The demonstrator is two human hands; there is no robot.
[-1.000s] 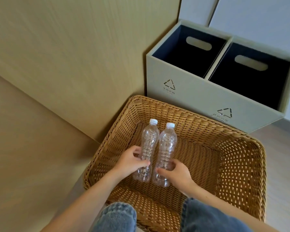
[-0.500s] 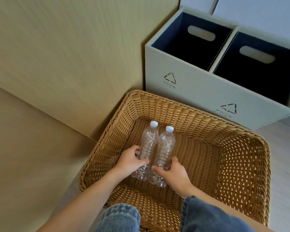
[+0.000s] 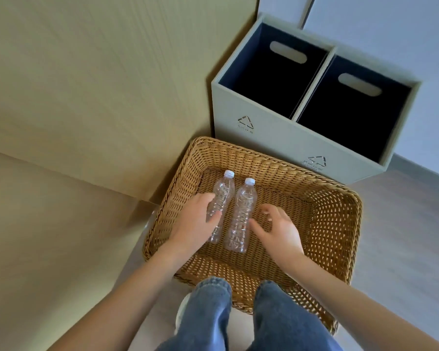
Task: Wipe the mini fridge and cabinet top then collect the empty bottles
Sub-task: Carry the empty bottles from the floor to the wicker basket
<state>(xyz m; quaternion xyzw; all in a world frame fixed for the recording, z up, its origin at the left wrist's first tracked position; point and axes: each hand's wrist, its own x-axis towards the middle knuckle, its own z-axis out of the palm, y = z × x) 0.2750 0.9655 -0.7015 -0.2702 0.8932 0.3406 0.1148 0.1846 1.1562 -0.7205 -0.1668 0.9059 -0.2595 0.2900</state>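
Collecting step: the left bottle (image 3: 223,196) and right bottle (image 3: 241,214) lie side by side in the wicker basket (image 3: 264,158). The left hand (image 3: 194,224) curls round the left bottle, loosely it seems. The right hand (image 3: 280,230) hovers slack-fingered beside the other. Next, probably let go cleanly.

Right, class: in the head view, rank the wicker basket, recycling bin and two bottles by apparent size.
1. wicker basket, though nearer the camera.
2. recycling bin.
3. left bottle and right bottle: alike, no ranking.

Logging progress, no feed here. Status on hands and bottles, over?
Left hand holds left bottle. Right hand open, beside right bottle. Both lie in wicker basket. Nothing in the way.
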